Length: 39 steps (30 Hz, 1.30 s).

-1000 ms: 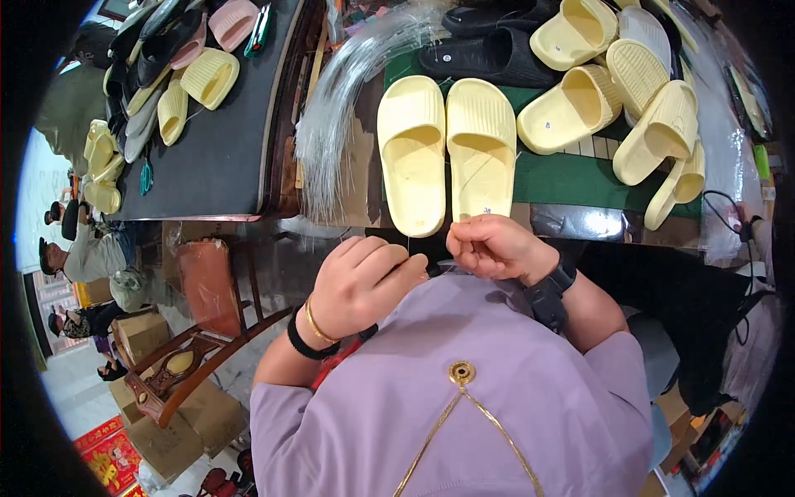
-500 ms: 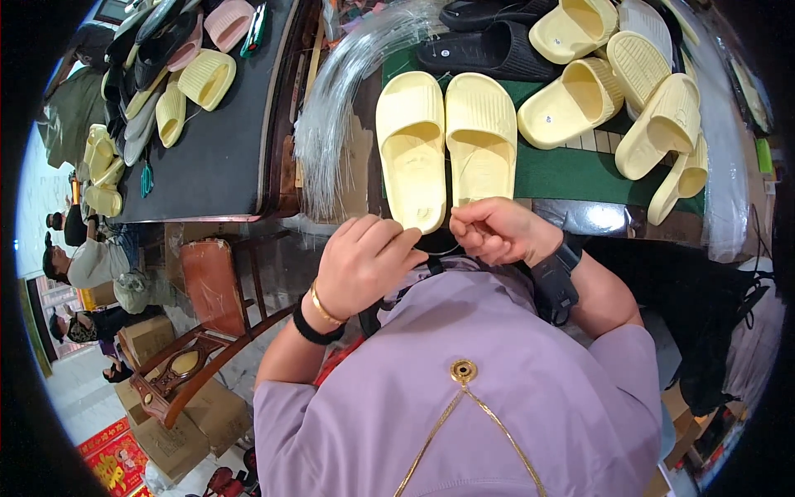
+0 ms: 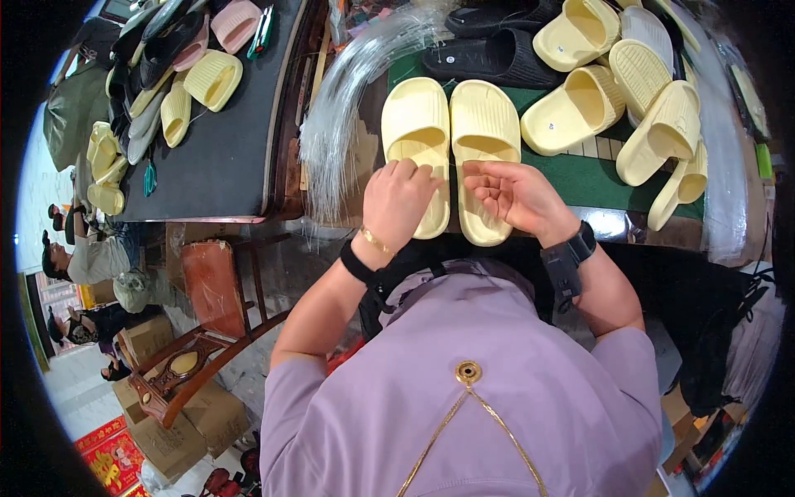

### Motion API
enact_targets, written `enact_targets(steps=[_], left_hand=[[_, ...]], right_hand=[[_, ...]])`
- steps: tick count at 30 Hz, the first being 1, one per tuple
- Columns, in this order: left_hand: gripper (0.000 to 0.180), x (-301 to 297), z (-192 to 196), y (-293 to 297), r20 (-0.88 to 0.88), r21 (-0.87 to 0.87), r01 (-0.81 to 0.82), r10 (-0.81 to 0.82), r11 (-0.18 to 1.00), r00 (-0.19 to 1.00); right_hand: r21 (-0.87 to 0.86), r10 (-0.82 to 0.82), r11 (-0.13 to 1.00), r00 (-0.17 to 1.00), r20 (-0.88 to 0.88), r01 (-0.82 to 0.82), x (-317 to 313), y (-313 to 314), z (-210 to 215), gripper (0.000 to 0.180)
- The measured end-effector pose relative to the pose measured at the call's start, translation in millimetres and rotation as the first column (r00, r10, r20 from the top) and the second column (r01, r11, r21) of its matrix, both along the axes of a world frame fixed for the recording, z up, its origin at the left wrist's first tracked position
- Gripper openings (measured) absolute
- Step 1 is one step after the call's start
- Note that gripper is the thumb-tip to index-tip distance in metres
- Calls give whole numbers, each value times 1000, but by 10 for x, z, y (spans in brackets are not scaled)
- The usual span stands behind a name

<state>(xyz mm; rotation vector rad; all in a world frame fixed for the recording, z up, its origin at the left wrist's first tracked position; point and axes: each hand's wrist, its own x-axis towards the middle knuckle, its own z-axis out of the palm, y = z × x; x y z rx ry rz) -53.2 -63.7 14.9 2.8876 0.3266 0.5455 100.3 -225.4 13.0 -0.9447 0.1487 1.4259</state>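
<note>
"Slippers [image 3: 487,108] logged where?"

"Yellow pair, laid side by side on the desk [image 3: 613,222], straps away from the body, heels at the near edge."

"Left hand [image 3: 396,203]?"

"Held over the left slipper, back up, fingers curled in. Fingertips are hidden; whether its grip is pressed together or pinching anything cannot be told."

"Right hand [image 3: 515,199]?"

"Held over the right slipper, fingers loosely bent, thumb kept near the forefinger. Whether anything thin is pinched in that grip cannot be told either."

"Around the pair?"

"Black slippers [image 3: 489,56] are set behind, more yellow slippers [image 3: 553,124] heaped to the right, partly on a green mat [image 3: 575,184]. Clear strands [image 3: 327,157] are bunched to the left."

"Further out?"

"Assorted slippers [image 3: 213,79] are piled on a dark second desk [image 3: 228,166]. Nearer, a red-backed wooden chair [image 3: 214,286] is placed by some cartons [image 3: 219,418]."
</note>
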Motion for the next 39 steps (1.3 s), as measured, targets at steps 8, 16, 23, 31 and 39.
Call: enact_targets(steps=[8, 16, 23, 31, 39], left_hand=[[22, 153, -108, 115, -53, -35, -108, 106, 994, 993], [34, 60, 194, 133, -28, -371, -118, 116, 921, 993], [36, 307, 390, 732, -93, -406, -275, 260, 871, 961], [37, 1004, -45, 1264, -334, -152, -459, 392, 875, 857], [22, 1056, -212, 1392, -254, -296, -385, 316, 874, 914]], right_hand=[[33, -177, 984, 954, 242, 174, -134, -256, 112, 45], [-164, 84, 986, 729, 680, 39, -57, -380, 126, 36], [-62, 103, 950, -120, 987, 306, 546, -126, 220, 23], [-429, 507, 845, -225, 832, 318, 968, 461, -56, 25], [-400, 479, 852, -193, 856, 339, 967, 526, -176, 24]])
